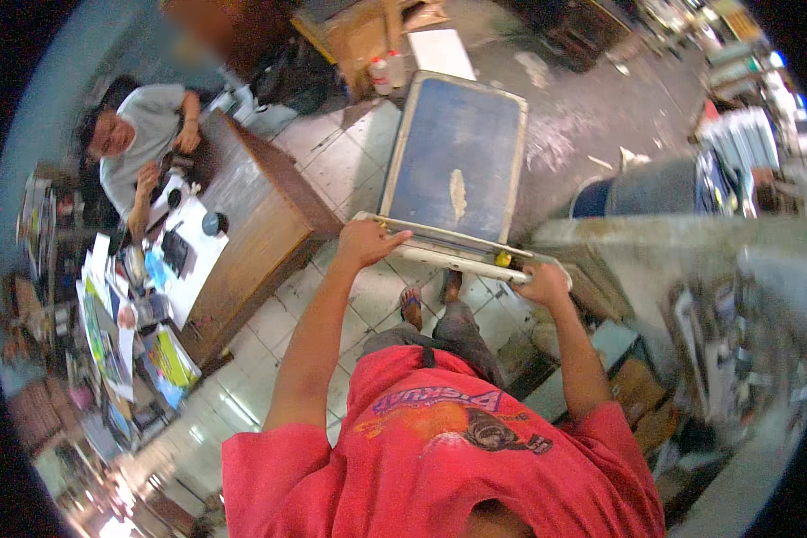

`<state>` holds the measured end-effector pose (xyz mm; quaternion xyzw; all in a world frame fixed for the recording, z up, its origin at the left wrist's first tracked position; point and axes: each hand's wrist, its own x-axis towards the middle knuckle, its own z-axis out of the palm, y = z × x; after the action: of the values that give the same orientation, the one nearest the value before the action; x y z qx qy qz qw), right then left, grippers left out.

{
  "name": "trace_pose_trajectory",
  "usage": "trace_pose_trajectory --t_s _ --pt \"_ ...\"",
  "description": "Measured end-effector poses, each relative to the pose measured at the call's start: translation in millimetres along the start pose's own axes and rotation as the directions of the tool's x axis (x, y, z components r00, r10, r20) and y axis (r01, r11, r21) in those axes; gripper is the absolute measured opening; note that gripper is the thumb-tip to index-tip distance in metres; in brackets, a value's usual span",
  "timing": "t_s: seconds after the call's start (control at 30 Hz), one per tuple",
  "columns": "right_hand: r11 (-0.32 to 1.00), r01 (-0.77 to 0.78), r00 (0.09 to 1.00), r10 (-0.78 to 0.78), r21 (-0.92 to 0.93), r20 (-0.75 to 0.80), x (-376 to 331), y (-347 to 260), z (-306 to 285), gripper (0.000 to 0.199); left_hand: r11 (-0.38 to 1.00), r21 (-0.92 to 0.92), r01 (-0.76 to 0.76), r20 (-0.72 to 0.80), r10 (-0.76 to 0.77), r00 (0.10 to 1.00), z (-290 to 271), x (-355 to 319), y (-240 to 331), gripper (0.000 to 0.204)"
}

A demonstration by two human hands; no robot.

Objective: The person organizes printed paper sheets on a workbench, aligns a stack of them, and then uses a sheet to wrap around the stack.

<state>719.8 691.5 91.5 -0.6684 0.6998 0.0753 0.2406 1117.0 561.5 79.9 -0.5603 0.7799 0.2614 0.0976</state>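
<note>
Red printed cotton shirt (439,448) lowest; both hands, left hand (368,242) and right hand (540,282), closed around the blue-meshed, pale-framed rectangular screen (457,161) at centre. A loosened grip could tip it onto the tiled floor (332,152).

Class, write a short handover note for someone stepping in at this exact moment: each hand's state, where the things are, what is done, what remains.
Left hand: gripping the near left corner of the framed blue screen.
Right hand: gripping the near right corner of the same frame.
Screen: tilted, far end toward the tiled floor, wooden desk on its left.
Done: frame held in both hands.
Left: it is not yet set down anywhere.
</note>
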Motion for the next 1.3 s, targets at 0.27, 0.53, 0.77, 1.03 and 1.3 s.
trace_pose_trajectory --t_s 0.27,0.53,0.77,1.03,1.3 --pt "0.991 -0.100 0.963 0.119 0.089 -0.242 -123.4 -52.5 78.2 0.037 0.964 0.192 -0.186 0.124 0.164 0.979 34.2 -101.3 -25.1 0.096" --pt "0.968 -0.230 0.935 0.249 0.102 -0.253 -252.3 -125.6 159.2 0.031 0.937 0.261 -0.232 0.072 0.221 0.973 89.4 -222.6 -65.5 0.088" --pt "0.951 -0.266 0.940 0.292 0.159 -0.174 -358.3 -210.6 204.2 0.034 0.918 0.227 -0.326 0.048 0.324 0.945 125.9 -313.6 -127.6 0.088" --pt "0.915 -0.367 0.903 0.394 0.171 -0.172 -491.1 -296.6 276.2 0.032 0.905 0.160 -0.394 0.223 0.356 0.908 168.4 -435.4 -177.9 0.083" --pt "0.821 -0.539 0.806 0.568 0.190 -0.167 -588.1 -395.4 400.4 0.034 0.746 0.169 -0.644 0.317 0.577 0.752 210.9 -540.6 -247.1 0.084"
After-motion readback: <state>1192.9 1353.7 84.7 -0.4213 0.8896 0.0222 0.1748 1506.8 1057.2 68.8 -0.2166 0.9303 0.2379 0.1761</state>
